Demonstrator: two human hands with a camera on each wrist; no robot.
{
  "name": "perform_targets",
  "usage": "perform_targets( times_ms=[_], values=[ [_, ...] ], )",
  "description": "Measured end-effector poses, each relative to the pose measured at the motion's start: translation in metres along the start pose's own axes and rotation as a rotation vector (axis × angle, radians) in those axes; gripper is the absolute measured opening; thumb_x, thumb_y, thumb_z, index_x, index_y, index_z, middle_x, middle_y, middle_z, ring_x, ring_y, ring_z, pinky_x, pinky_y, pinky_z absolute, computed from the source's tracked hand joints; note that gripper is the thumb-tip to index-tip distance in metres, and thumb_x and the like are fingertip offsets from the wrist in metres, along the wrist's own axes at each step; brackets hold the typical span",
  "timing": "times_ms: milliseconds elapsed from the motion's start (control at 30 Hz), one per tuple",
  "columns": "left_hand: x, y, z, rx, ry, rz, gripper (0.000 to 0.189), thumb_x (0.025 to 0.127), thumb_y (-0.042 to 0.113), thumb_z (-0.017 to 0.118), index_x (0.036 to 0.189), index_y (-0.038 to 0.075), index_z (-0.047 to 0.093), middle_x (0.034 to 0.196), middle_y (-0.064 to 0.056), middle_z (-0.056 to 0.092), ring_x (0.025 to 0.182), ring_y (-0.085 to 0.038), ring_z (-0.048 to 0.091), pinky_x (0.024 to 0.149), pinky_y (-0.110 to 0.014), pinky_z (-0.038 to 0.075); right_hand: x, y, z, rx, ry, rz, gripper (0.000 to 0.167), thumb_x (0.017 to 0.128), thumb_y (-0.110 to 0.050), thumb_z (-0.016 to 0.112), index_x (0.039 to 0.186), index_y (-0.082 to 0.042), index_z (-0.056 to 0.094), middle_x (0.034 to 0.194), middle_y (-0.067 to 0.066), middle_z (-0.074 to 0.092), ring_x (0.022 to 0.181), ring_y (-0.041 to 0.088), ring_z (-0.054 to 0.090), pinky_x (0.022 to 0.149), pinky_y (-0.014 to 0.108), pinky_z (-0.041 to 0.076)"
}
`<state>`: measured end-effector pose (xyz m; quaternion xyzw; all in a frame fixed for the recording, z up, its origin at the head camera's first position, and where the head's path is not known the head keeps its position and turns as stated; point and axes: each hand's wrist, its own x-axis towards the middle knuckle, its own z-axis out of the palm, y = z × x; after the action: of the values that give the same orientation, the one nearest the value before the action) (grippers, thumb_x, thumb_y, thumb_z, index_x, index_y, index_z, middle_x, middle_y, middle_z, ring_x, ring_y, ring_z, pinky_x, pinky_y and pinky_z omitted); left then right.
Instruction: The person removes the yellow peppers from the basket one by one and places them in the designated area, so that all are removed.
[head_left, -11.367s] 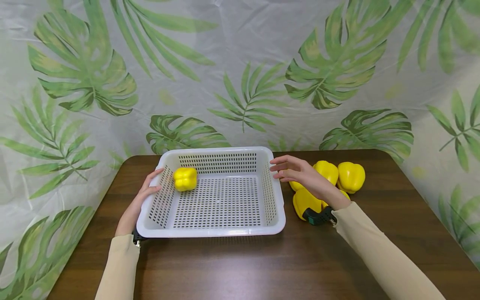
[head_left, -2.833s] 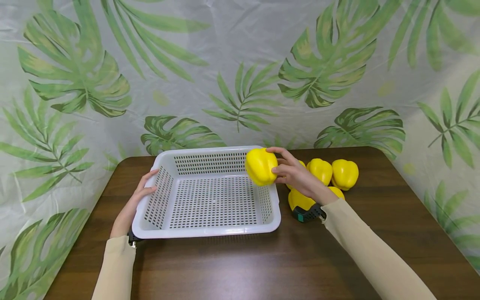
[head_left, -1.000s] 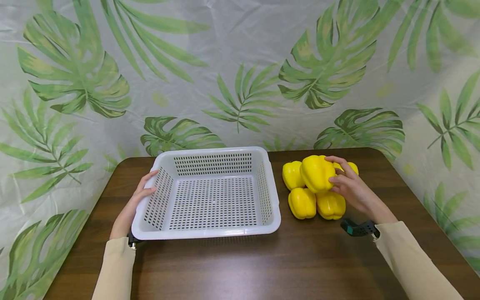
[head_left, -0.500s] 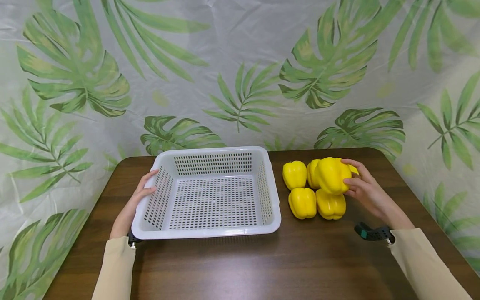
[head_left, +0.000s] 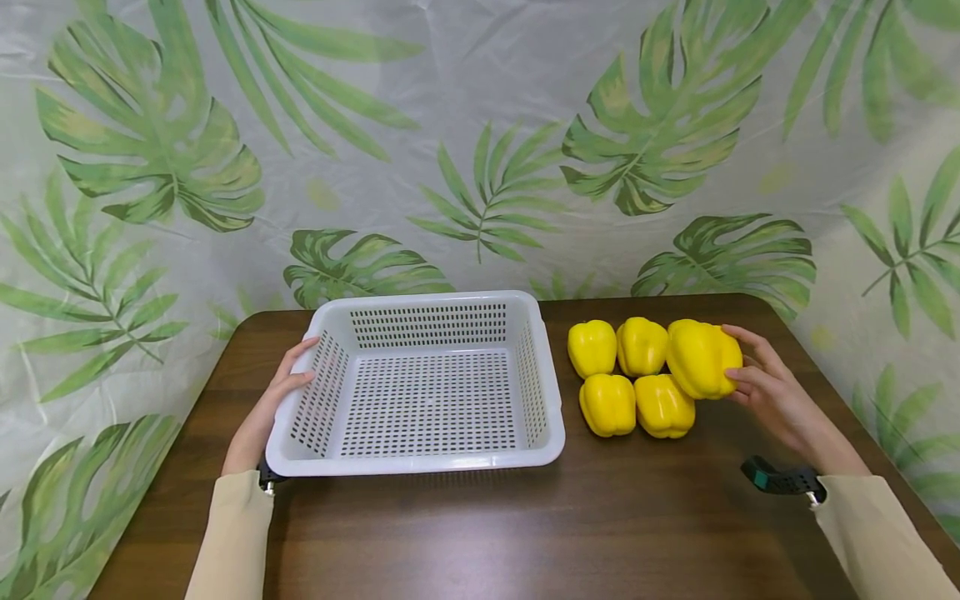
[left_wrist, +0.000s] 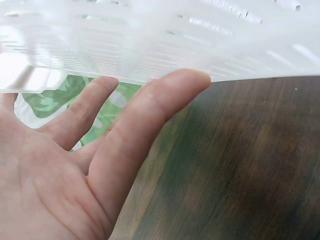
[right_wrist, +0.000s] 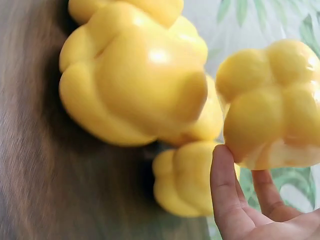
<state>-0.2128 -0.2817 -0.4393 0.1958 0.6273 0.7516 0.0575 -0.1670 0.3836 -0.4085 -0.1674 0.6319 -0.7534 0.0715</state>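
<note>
At the right of the table my right hand [head_left: 780, 400] holds a yellow bell pepper [head_left: 703, 358] between thumb and fingers. From the right wrist, this bell pepper [right_wrist: 272, 105] shows its lobed end, with fingertips at its lower side. Several more yellow bell peppers sit close by, such as the front-left bell pepper [head_left: 607, 405] and the back-left bell pepper [head_left: 592, 348]. My left hand [head_left: 267, 408] rests against the left side of the white plastic basket [head_left: 427, 465]. In the left wrist view its fairly straight thumb [left_wrist: 165, 97] touches the basket's pale wall [left_wrist: 240, 45].
The dark wooden table [head_left: 480, 533] carries the basket at centre left, its slotted floor bare. Directly behind the table hangs a leaf-patterned cloth [head_left: 480, 150]. A black wrist strap [head_left: 783, 479] is on the right wrist.
A bell pepper first lay in the basket; my right hand then held one above its right rim. That hand has since carried the pepper rightward past the others. The left hand stays at the basket.
</note>
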Motion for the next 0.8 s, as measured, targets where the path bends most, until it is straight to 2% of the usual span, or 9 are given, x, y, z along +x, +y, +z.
perform_targets(
  times_ms=[300, 567, 800],
  values=[
    [0.001, -0.001, 0.0, 0.012, 0.005, 0.012, 0.059, 0.094, -0.006, 0.03, 0.138, 0.031, 0.045, 0.132, 0.0, 0.038, 0.11, -0.012, 0.053, 0.082, -0.027, 0.05, -0.02, 0.008, -0.02, 0.0, 0.054, 0.053, 0.055, 0.099, 0.005, 0.032, 0.146, -0.024, 0.027, 0.123, 0.002, 0.042, 0.094, 0.012, 0.059, 0.079, 0.025, 0.05],
    [0.0, 0.0, 0.0, 0.027, 0.002, -0.011, 0.057, 0.096, -0.003, 0.03, 0.141, 0.03, 0.041, 0.137, -0.009, 0.025, 0.112, -0.012, 0.051, 0.083, -0.027, 0.049, -0.032, 0.017, -0.029, -0.03, 0.049, 0.079, 0.055, 0.099, 0.005, 0.032, 0.145, -0.025, 0.026, 0.124, 0.001, 0.04, 0.096, 0.011, 0.058, 0.079, 0.026, 0.051],
    [0.0, 0.001, 0.001, 0.021, 0.004, -0.018, 0.057, 0.096, -0.003, 0.03, 0.142, 0.029, 0.04, 0.138, -0.01, 0.023, 0.113, -0.011, 0.05, 0.083, -0.027, 0.049, -0.037, 0.028, -0.031, -0.065, 0.063, 0.125, 0.056, 0.099, 0.003, 0.035, 0.146, -0.027, 0.027, 0.125, -0.003, 0.039, 0.096, 0.009, 0.058, 0.079, 0.025, 0.05]
  ],
)
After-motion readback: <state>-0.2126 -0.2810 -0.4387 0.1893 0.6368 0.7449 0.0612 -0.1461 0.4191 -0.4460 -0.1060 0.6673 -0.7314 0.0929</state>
